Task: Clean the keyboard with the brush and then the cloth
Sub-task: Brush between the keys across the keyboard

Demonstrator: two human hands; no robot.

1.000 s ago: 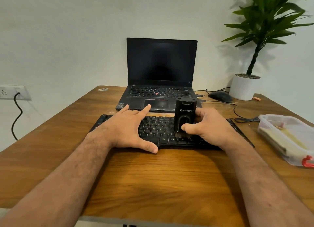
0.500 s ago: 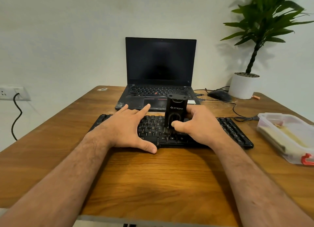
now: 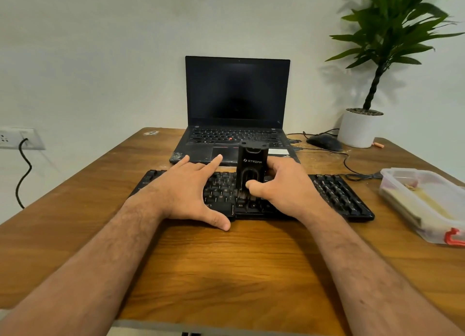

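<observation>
Two bare hands work on a big wooden table (image 3: pixel 226 267). Behind them sits an open black laptop (image 3: pixel 236 109) with a dark screen, and a green plant in a white pot (image 3: pixel 359 128) stands in the far right corner. The black keyboard (image 3: pixel 337 197) lies flat across the middle of the table, just in front of the laptop. A clear plastic box (image 3: pixel 425 204) with a red clip rests at the right edge. The left hand (image 3: pixel 186 194) lies flat on the keys with its fingers spread out, holding the keyboard down. The right hand (image 3: pixel 284 189) has its fingers curled around the black brush (image 3: pixel 251 169), which stands upright with its bristles touching the keys near the middle. No cloth can be seen for sure. If he pushes too hard, the keyboard could slide toward the laptop, or a key could pop off.
</observation>
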